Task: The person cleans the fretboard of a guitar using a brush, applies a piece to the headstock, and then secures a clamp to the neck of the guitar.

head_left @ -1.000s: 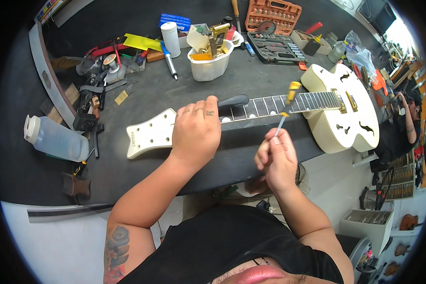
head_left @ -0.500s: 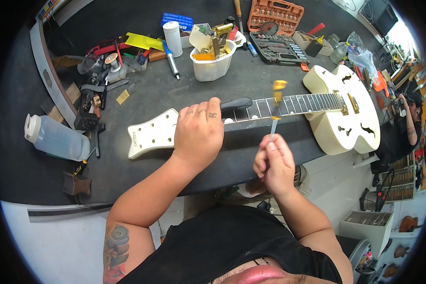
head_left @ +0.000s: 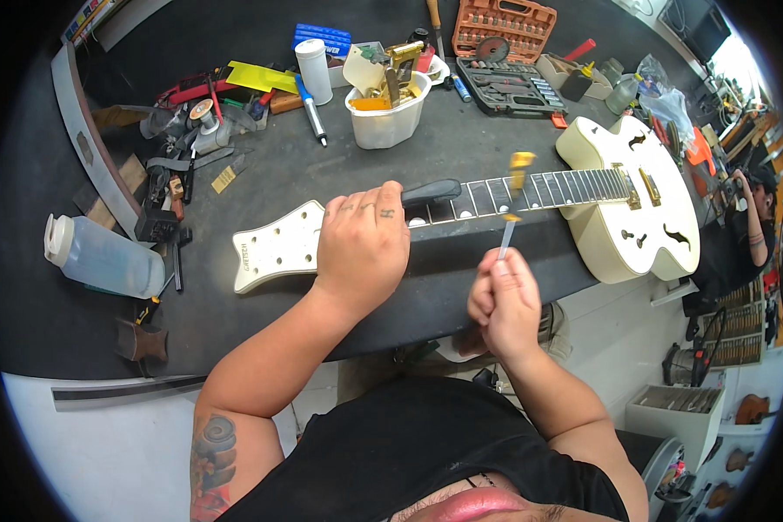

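Observation:
A cream hollow-body guitar [head_left: 628, 204] lies across the dark workbench with its headstock [head_left: 274, 248] to the left. My left hand [head_left: 363, 244] lies flat on the neck just right of the headstock, beside a black neck rest [head_left: 432, 190]. At the bench's front edge, my right hand [head_left: 503, 300] is closed around the thin handle of a small hammer [head_left: 506, 237]. Its yellow head [head_left: 519, 165] is blurred just above the fretboard [head_left: 565, 186].
A translucent plastic bottle [head_left: 104, 258] lies at the left. Behind the guitar stand a white tub of tools [head_left: 390, 122], a white cylinder [head_left: 313, 71], a black tool case [head_left: 509, 84] and an orange bit case [head_left: 505, 22]. Another person [head_left: 748, 217] is at the far right.
The hammer head has shifted slightly left along the fretboard and is now motion-blurred. My right hand has dropped a little. My left hand and the guitar have not moved.

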`<state>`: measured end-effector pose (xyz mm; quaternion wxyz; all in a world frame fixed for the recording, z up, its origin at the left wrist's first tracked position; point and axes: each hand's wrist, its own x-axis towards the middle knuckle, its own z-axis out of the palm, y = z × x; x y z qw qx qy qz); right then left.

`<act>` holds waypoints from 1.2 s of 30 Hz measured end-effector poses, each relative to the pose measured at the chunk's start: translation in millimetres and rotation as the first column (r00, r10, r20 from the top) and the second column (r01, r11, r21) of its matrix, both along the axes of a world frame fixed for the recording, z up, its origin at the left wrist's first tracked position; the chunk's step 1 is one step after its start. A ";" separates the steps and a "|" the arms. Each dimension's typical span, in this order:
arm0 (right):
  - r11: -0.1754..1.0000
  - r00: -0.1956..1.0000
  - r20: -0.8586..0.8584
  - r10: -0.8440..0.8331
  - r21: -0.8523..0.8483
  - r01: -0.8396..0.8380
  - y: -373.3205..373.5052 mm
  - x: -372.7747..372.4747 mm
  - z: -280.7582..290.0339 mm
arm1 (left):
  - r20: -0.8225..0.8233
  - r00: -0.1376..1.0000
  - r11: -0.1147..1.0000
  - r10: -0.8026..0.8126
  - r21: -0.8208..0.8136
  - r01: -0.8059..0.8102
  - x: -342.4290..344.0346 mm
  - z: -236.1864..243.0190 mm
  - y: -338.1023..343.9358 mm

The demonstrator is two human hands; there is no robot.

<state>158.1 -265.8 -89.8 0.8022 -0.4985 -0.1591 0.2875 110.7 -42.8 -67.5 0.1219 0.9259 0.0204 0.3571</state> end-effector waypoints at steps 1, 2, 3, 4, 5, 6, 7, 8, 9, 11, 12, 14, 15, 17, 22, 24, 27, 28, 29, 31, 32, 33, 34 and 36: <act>0.983 0.989 0.023 -0.145 0.113 0.141 2.4 -0.8 1.0 | -0.001 1.000 1.000 0.002 -0.001 -0.002 0.3 -0.8 0.0; 0.975 0.982 0.058 -0.181 0.142 0.171 4.1 -2.2 0.7 | 0.011 1.000 1.000 -0.005 0.000 0.005 0.9 -1.5 0.2; 0.975 0.982 0.057 -0.180 0.141 0.171 1.5 -1.2 0.8 | 0.024 1.000 1.000 -0.011 0.001 0.011 1.3 -2.1 0.1; 1.000 1.000 -0.009 0.017 0.009 -0.017 -2.8 0.9 1.2 | 0.023 1.000 1.000 -0.013 0.002 0.013 0.9 -1.6 0.2; 0.971 0.974 -0.099 0.203 -0.107 -0.214 -5.3 1.6 1.1 | 0.006 1.000 1.000 -0.015 -0.005 0.015 -0.2 -0.7 0.3; 0.983 0.989 -0.052 0.139 -0.113 -0.144 -5.9 -0.8 -0.5 | -0.011 1.000 1.000 -0.018 -0.013 0.018 -0.7 -0.1 0.6; 0.983 0.989 -0.051 0.139 -0.115 -0.144 -5.2 -1.1 0.3 | -0.010 1.000 1.000 -0.018 -0.015 0.018 -0.5 -0.6 0.8; 1.000 1.000 -0.008 -0.001 -0.015 0.001 -4.3 -1.5 1.6 | 0.004 1.000 1.000 -0.023 -0.004 0.023 0.0 -1.2 1.1; 0.986 0.989 0.021 -0.144 0.090 0.142 -4.0 -1.7 2.8 | 0.018 0.999 1.000 -0.028 0.008 0.028 0.3 -1.7 1.1; 0.982 0.988 0.028 -0.154 0.116 0.150 -6.6 -3.1 2.6 | 0.024 0.999 1.000 -0.026 0.013 0.026 0.3 -1.8 0.2; 0.998 0.998 0.007 -0.055 0.036 0.055 -10.3 -4.7 1.6 | 0.032 0.999 1.000 -0.025 0.017 0.024 0.0 -1.9 -0.2; 0.983 0.989 -0.056 0.133 -0.116 -0.139 -16.1 -7.2 0.3 | 0.034 0.999 0.999 -0.024 0.026 0.023 -0.4 -2.3 0.1; 0.984 0.990 -0.055 0.133 -0.116 -0.138 -15.1 -8.7 0.2 | 0.035 0.999 0.999 -0.021 0.034 0.020 -0.4 -2.4 0.4; 0.993 0.995 0.037 -0.096 0.070 0.094 -12.8 -13.2 -0.2 | 0.047 0.999 0.999 -0.023 0.032 0.022 0.4 -3.9 -0.3; 0.996 0.998 -0.035 0.045 -0.077 -0.048 -16.9 -19.8 -3.7 | 0.059 0.998 0.999 -0.019 0.030 0.017 0.6 -4.8 -0.4; 0.979 0.986 0.013 -0.165 0.124 0.162 -13.3 -17.6 0.2 | 0.070 0.997 0.999 -0.027 0.023 0.025 1.4 -4.0 -1.0; 0.942 0.974 0.013 0.226 -0.256 -0.215 -23.4 -9.4 13.5 | 0.060 0.998 1.000 -0.020 0.008 0.019 1.6 -6.6 -1.1; 0.948 0.974 -0.011 0.228 -0.225 -0.225 -26.3 -14.1 8.2 | 0.067 0.997 1.000 -0.026 0.003 0.025 1.0 -4.8 -1.0; 0.948 0.975 -0.007 0.222 -0.231 -0.218 -26.2 -14.6 8.9 | 0.065 0.997 0.999 -0.032 0.006 0.032 -0.5 -2.3 -0.4; 0.994 0.994 0.041 -0.105 0.018 0.105 -24.1 -13.5 9.4 | 0.063 0.997 0.999 -0.034 0.006 0.034 -1.2 -1.9 0.2; 0.978 0.980 0.086 -0.182 0.123 0.171 -18.7 -13.2 8.7 | 0.068 0.997 1.000 -0.030 0.011 0.029 -0.7 -3.3 0.5; 0.979 0.980 0.088 -0.177 0.119 0.166 -20.5 -11.2 9.4 | 0.073 0.997 1.000 -0.026 0.017 0.025 -0.6 -4.6 0.4; 0.997 0.997 0.063 0.034 -0.072 -0.030 -23.1 -9.6 10.1 | 0.072 0.997 1.000 -0.025 0.019 0.024 -0.6 -4.8 0.3; 0.964 0.979 -0.025 0.201 -0.174 -0.202 -25.3 -12.5 -0.6 | 0.067 0.997 1.000 -0.025 -0.007 0.026 -0.5 -4.8 -0.3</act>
